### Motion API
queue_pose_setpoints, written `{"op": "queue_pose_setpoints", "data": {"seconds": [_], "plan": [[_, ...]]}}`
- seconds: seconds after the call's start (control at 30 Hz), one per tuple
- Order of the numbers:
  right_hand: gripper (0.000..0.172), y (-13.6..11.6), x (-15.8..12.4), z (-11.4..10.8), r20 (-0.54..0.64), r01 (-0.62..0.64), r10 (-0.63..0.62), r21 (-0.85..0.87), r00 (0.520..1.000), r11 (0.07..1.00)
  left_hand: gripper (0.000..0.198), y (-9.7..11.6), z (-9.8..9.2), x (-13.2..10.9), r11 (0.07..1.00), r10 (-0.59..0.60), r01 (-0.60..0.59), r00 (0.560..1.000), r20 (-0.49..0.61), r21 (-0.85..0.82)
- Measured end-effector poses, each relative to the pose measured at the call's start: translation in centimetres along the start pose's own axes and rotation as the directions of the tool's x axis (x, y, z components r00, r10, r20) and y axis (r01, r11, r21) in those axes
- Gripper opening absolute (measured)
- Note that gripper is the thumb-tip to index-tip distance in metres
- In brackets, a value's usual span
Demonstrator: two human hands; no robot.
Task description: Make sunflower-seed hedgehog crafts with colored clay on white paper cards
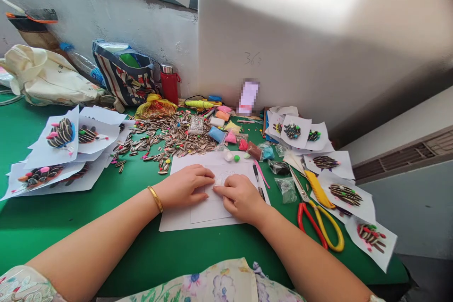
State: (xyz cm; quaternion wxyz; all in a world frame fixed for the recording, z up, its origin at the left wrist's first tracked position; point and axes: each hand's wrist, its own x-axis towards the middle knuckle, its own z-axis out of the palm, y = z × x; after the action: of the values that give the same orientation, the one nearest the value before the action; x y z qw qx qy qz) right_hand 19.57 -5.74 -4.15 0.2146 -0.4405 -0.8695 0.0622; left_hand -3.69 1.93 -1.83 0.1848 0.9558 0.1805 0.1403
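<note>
My left hand (189, 185) lies flat on a small white sheet (208, 212), fingers stretched out, holding nothing I can see. My right hand (242, 197) rests on the same sheet, its index fingertip pressed to the paper beside a faint round drawing (226, 177) and its thumb apart below. Whatever may be under that fingertip is hidden. Beneath the small sheet is a larger white sheet (173, 222). A black pen (257, 177) and a pink plastic tool (262, 174) lie right of my right hand. White clay (228, 155) and green clay (237, 157) sit just beyond the hands.
Striped sunflower seeds (177, 134) spread behind the paper, beside bagged coloured clay (216, 134). Red-and-yellow scissors (311, 212) and a yellow utility knife (317, 188) lie right. Seed-decorated cards stack at left (31, 155) and right (366, 198). A red flask (169, 86) and a striped bag (123, 75) stand behind.
</note>
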Motion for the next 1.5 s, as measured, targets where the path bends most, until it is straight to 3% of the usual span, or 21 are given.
{"op": "queue_pose_setpoints", "data": {"seconds": [0.33,0.77,0.9,1.5], "plan": [[0.033,-0.5,0.0,-0.3,0.027,0.04,-0.042,0.055,0.999,0.998,0.034,0.0,-0.1,0.0,1.0,-0.003,0.003,1.0,0.017,-0.001],[0.023,0.1,0.1,-0.1,-0.022,-0.089,0.097,0.22,0.995,0.971,0.048,0.9,0.1,0.1,0.993,-0.027,0.019,0.997,0.065,0.118],[0.023,0.2,0.2,-0.3,-0.013,-0.13,0.138,0.259,0.99,0.957,0.044,1.3,0.1,0.3,0.986,-0.037,0.024,0.996,0.081,0.163],[0.023,0.2,0.4,-0.5,0.003,-0.164,0.171,0.287,0.985,0.944,0.039,1.2,0.5,0.5,0.976,-0.032,0.018,0.998,0.061,0.219]]}}
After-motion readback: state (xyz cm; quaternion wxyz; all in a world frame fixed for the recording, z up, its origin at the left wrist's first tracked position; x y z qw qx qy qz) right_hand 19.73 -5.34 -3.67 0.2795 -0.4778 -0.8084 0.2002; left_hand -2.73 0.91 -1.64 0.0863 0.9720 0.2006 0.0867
